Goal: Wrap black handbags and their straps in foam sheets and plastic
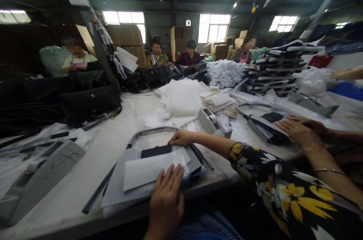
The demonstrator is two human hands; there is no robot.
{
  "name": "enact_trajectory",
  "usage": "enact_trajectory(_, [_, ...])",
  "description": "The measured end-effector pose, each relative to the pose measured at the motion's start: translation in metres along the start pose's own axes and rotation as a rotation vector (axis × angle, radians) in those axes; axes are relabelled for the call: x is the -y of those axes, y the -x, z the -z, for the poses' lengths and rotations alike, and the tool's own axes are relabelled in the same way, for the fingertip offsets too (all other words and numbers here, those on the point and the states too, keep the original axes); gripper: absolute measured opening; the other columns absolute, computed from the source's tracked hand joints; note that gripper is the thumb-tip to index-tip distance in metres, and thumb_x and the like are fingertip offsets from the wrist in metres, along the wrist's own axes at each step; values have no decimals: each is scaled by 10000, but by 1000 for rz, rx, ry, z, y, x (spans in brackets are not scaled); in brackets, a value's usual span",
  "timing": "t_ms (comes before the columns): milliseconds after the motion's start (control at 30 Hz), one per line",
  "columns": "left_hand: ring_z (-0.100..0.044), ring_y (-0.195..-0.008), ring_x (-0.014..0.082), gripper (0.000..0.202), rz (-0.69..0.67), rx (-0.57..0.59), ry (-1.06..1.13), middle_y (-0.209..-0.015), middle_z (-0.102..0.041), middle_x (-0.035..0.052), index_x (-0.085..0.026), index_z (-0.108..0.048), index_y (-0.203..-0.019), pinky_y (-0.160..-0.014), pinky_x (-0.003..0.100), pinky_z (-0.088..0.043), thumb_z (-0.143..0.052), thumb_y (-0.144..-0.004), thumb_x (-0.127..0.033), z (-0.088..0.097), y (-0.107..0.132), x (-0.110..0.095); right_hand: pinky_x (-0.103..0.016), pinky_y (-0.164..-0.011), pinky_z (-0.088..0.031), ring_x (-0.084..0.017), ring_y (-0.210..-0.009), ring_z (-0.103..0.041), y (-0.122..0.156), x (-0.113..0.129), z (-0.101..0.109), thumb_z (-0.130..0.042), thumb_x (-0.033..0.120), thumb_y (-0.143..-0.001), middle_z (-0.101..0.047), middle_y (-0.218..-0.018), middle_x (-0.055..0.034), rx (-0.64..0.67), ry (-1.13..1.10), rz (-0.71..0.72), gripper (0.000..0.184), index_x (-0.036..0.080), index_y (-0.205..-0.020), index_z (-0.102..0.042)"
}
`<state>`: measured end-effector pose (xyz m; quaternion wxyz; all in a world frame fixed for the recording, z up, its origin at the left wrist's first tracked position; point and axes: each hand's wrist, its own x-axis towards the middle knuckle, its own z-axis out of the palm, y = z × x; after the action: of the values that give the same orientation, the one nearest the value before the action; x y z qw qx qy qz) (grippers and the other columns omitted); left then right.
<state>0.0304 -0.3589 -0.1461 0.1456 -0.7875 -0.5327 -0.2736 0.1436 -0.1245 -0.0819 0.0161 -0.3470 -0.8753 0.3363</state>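
Observation:
My left hand [167, 196] lies with its fingers stretched out on the near edge of a white foam sheet [144, 172], where clear plastic film also shows. The sheet rests on a flat grey bag [116, 183] near the table's front edge. From the right, my right hand [181, 138] reaches across with bent fingers closed at the end of a black strap [155, 151] on the bag; its fingertips are partly hidden. A wrapped, curved handle [153, 130] arches behind the strap.
Grey tape dispensers [48, 179] stand left and right [214, 123]. White foam sheets [184, 98] are piled behind. At right, a co-worker's hands [300, 130] rest on another bag [266, 126]. Black bags [90, 100] and stacked bags [280, 66] flank the table; several people sit beyond.

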Motion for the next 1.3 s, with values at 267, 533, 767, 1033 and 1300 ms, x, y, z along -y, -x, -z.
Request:
enact_trajectory(267, [-541,-1309,187,510,-15,49,146,-1464,-534,60,-215,-440,-1449,-1053,327,-506,-483,-943,-163,53,-8,22,-369,-1144,-359,-222,-1213,-608,112,34,-42,-581,404,-962,-681,-1280,-72,-394,120,331,380,220,-1286,-656])
enact_trajectory(533, [-455,-1380,284,532,-262,241,-351,-1522,-446,103,-201,-389,-1498,-1146,513,-380,-495,-978,-243,92,14,102,-539,-1201,-272,-268,-1399,-437,152,18,-105,-514,143,-965,-542,-1455,-71,-477,264,452,490,253,-1443,-498])
enact_trajectory(767, [-480,-1362,229,530,-195,199,-325,-1497,-482,90,-170,-383,-1496,-1100,409,-445,-371,-972,-97,69,40,107,-401,-807,-587,-243,-832,-723,164,57,-155,-546,378,-956,-751,-960,-104,-371,-535,71,307,210,-1164,-697])
enact_trajectory(1033, [-503,-1343,265,525,-186,161,-301,-1503,-481,91,-201,-372,-1506,-1075,435,-463,-449,-986,-226,67,43,105,-382,-1026,-477,-236,-1109,-651,147,73,-172,-867,462,-664,-702,-1094,-48,-149,-1407,-56,469,234,-1038,-700])
enact_trajectory(1300, [-603,-1224,308,762,-20,-26,-249,-1474,-503,156,-199,-222,-1563,-960,423,-535,-608,-928,-365,62,51,120,-393,-1173,-345,-237,-1374,-466,120,105,-166,-776,297,-784,-460,-1508,-13,-465,-1036,463,168,267,-949,-761])
